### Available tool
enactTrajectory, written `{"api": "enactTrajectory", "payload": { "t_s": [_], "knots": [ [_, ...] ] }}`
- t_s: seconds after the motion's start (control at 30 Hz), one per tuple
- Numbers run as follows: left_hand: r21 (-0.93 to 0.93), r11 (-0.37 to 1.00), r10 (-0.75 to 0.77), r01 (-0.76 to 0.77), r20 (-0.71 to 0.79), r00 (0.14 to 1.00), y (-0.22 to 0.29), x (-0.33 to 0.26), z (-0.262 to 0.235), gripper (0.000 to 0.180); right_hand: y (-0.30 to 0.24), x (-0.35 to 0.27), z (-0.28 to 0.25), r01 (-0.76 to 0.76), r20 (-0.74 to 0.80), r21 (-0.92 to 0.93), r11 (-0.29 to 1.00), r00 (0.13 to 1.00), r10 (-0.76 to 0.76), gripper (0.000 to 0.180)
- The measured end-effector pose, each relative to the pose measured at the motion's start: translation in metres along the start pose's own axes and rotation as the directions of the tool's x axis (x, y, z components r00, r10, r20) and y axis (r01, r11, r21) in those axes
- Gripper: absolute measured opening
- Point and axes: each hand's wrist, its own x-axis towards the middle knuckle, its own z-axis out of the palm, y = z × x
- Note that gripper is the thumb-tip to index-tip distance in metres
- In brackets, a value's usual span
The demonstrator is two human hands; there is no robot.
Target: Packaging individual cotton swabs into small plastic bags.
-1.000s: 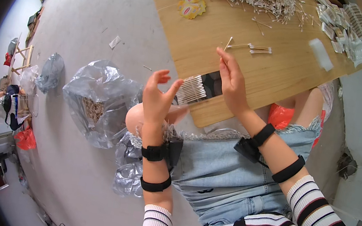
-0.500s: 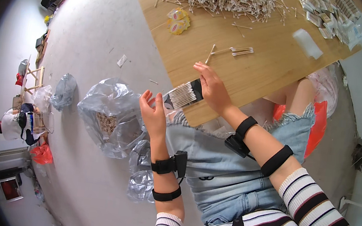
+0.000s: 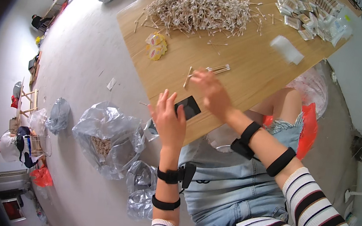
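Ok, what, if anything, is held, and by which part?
Can't tell: the left hand overlaps the black piece, grip unclear; the right hand is blurred near the swabs.

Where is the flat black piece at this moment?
In the head view, the flat black piece is near the centre, beside the left hand, at lower left of the right hand.

The blurred, bare right hand partly hides thin, white-tipped cotton swabs; the bare left hand covers part of a flat black rectangle.
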Motion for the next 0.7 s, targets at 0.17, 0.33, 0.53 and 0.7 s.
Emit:
{"api": "enactTrajectory", "payload": {
  "t_s": [0.17,0.33,0.53,0.7],
  "knots": [
    [-0.124,0.992,0.054,-0.031,0.182,0.982,0.006,0.021,0.030,0.042,0.045,0.005,-0.037,-0.149,-0.072,-0.224,0.963,0.988,0.136,0.029],
    [-0.217,0.976,0.003,0.037,0.185,0.983,0.006,0.025,0.039,0.043,0.048,-0.001,-0.044,-0.046,0.103,-0.139,0.989,0.993,0.060,0.007],
    [-0.286,0.958,0.075,-0.029,0.150,0.986,0.008,0.035,0.042,0.038,0.032,0.027,-0.024,0.105,0.033,-0.088,0.991,0.994,-0.102,0.007],
    [-0.335,0.942,0.080,-0.012,0.189,0.979,-0.001,0.043,0.040,0.036,0.035,0.022,-0.018,-0.002,0.134,-0.037,0.999,0.991,0.007,0.008]
  ]
}}
